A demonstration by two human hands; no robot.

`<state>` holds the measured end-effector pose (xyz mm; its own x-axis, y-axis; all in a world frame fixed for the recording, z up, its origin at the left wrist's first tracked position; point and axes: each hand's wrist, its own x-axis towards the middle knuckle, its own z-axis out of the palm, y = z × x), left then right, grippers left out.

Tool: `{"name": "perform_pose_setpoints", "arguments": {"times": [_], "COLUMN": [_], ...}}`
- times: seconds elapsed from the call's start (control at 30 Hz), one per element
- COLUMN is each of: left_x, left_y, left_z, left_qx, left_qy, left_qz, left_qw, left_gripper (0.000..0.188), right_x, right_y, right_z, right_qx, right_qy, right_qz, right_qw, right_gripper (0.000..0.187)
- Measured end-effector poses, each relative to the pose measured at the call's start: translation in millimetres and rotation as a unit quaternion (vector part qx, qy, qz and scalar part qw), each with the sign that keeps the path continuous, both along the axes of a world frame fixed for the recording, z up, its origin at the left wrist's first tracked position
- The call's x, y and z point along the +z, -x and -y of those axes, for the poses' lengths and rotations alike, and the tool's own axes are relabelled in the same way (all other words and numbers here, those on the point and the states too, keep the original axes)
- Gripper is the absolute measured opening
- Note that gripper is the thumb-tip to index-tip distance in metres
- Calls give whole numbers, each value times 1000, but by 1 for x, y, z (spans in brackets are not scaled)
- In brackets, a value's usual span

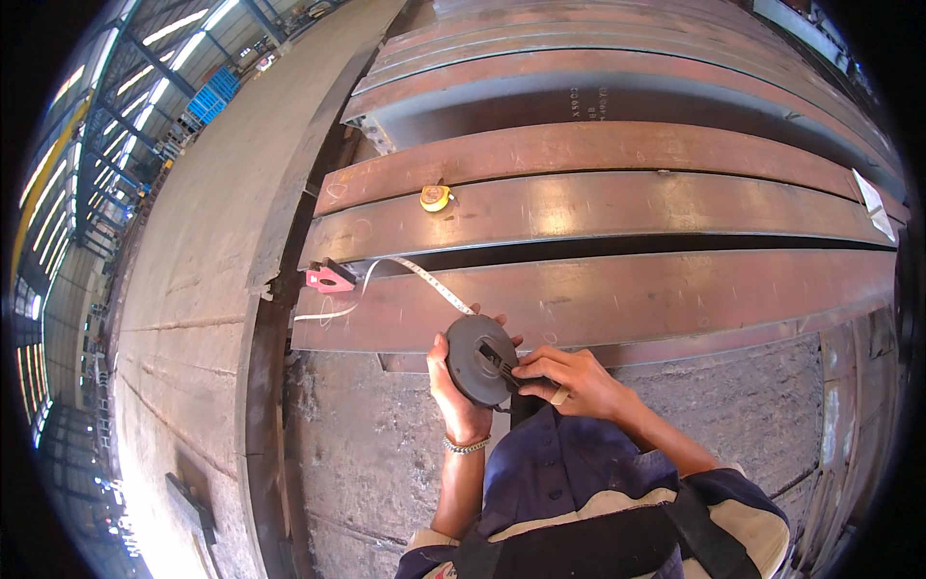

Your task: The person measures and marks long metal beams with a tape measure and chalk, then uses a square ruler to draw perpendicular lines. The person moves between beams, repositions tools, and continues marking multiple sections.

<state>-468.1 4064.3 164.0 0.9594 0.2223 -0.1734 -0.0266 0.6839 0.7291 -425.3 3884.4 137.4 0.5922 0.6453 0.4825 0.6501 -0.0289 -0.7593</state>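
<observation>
My left hand (455, 391) holds a round dark grey reel tape measure (475, 359) from its left side, fingers wrapped behind the case. My right hand (574, 381) is closed on the reel's black crank handle (502, 359) at its right side. From the top of the case a white tape blade (434, 277) arches up, then droops left onto the nearest steel beam (617, 294), reaching its left end. A red magnetic welding square (330, 277) sits at that end beside the blade. On the second beam lies a small yellow tape measure (436, 198).
Several more rusty steel beams (521, 92) lie parallel beyond, with dark gaps between them. A white paper sheet (873, 206) rests at the right end. A raised dark steel edge (260, 386) runs along the left, beside a concrete floor (183, 289). A blue rack (212, 95) stands far off.
</observation>
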Motion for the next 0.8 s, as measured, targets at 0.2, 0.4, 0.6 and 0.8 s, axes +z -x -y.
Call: {"name": "perform_pose_setpoints", "arguments": {"times": [0.2,0.4,0.6,0.8], "left_x": [-2,-2,10,13], "left_y": [0,3,6,-4], "left_z": [-5,-4,-2,-14], "left_qx": [-82,-126,-45,-62], "left_qy": [70,-1,-70,-105], "left_qz": [-12,-22,20,31], "left_qw": [994,992,996,992], "left_gripper": [80,75,61,69], "right_x": [-6,16,30,31], "right_y": [7,19,-2,32], "right_z": [1,-17,-39,-34], "right_qx": [-13,-39,-272,-189], "right_qy": [-13,-4,35,11], "right_qz": [48,174,49,-33], "right_qw": [999,984,960,981], "right_gripper": [27,32,17,12]}}
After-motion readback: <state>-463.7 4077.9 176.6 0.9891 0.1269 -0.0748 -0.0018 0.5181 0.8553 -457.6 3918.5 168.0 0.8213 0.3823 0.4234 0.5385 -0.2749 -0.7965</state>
